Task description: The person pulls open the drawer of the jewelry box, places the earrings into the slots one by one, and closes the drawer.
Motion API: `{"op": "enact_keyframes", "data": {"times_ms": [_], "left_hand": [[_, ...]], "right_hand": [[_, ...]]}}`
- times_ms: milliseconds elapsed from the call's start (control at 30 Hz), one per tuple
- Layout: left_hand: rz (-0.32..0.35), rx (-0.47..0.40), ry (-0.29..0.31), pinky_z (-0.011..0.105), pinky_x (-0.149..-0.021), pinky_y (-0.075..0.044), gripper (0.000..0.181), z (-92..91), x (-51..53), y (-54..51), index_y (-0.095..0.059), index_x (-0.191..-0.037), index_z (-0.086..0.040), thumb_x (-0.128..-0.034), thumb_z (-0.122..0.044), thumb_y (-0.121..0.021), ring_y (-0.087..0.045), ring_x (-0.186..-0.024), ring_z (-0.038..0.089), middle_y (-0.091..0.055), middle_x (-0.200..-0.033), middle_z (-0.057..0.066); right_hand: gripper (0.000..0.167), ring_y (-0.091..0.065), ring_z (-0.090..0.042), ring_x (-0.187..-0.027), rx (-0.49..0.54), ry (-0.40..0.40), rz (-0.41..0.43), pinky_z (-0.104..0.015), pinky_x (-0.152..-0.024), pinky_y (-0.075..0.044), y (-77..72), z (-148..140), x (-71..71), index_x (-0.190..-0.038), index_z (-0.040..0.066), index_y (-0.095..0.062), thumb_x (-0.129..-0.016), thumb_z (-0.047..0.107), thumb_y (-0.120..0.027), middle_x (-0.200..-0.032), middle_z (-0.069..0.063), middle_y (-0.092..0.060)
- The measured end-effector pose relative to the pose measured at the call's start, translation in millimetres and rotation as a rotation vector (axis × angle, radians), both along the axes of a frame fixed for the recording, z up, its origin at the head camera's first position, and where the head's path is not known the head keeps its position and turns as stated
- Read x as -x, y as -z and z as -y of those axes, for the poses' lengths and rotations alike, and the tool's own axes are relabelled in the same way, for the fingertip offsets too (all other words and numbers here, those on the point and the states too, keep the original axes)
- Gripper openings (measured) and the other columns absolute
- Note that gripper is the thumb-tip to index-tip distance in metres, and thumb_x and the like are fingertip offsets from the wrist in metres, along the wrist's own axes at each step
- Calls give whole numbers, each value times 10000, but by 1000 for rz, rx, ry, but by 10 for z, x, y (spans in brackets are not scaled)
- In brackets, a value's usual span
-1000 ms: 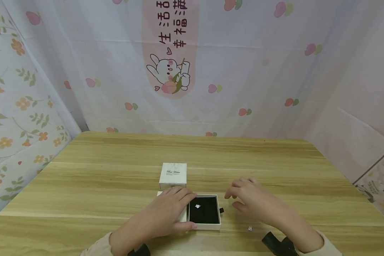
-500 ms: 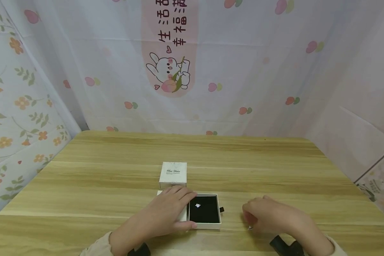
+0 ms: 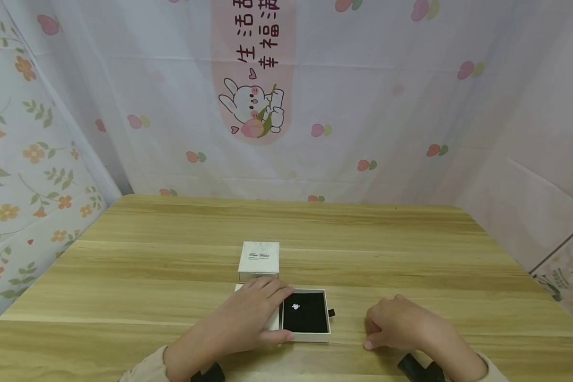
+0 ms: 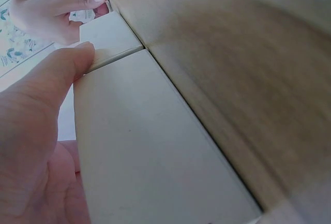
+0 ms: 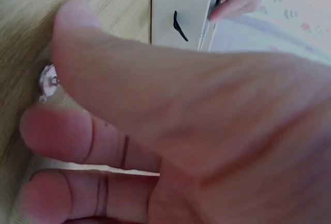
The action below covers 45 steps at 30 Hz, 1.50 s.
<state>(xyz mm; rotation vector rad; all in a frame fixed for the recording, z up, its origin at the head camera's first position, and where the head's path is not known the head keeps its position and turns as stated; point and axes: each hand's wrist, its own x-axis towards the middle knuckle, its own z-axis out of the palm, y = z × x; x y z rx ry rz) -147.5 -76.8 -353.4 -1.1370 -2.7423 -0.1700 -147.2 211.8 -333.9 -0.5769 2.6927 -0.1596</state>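
A white drawer-style jewellery box (image 3: 310, 338) lies on the table, its drawer slid out to the right. Set in the drawer's black insert (image 3: 309, 320) is a small piece of jewellery (image 3: 295, 306) with a clear stone. My left hand (image 3: 245, 318) grips the box sleeve (image 4: 150, 136), thumb on the near side and fingers over the far side. Right of the box, my right hand (image 3: 403, 322) bends its fingers down to the table. In the right wrist view, another clear-stoned piece of jewellery (image 5: 49, 81) shows between thumb and finger, partly hidden; whether it is pinched is unclear.
Behind the left hand stands a second white box (image 3: 259, 257), lettered on top. A black pull tab (image 3: 331, 313) sticks out of the drawer's right end. The wooden table (image 3: 172, 228) ends at a patterned curtain (image 3: 363, 106).
My right hand has moved right and down onto the table beside the loose clear-stoned piece, which the hand now hides in the head view. The left hand and the box have stayed put.
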Motion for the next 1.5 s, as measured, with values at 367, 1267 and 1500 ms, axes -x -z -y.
{"op": "enact_keyframes", "data": {"times_ms": [367,1267,1500], "left_hand": [[-4,-9,1,362,-1032,-378,670,3,0,-1,-524,-1285,-118,-848,-625,-495,-467,-1207,181,-545,-1250,-34],[16,-6,-11,374,-1040,-368,675,0,1,9,-515,-1298,-122,-845,-623,-502,-461,-1213,185,-539,-1267,-35],[4,-4,-6,372,-1035,-373,678,3,2,3,-517,-1294,-121,-847,-631,-491,-465,-1207,183,-541,-1262,-34]], "right_hand": [[241,-370,-63,-587,16,-44,37,-290,-668,-296,-1,-13,23,-653,240,-519,-789,364,-674,-609,133,-452],[248,-300,17,-608,228,-307,-210,-164,-544,-300,-45,-13,122,-617,221,-587,-822,105,-667,-667,145,-379],[212,-404,33,-628,289,-265,-109,-173,-550,-392,-73,3,146,-676,150,-636,-806,-15,-614,-701,135,-528]]}}
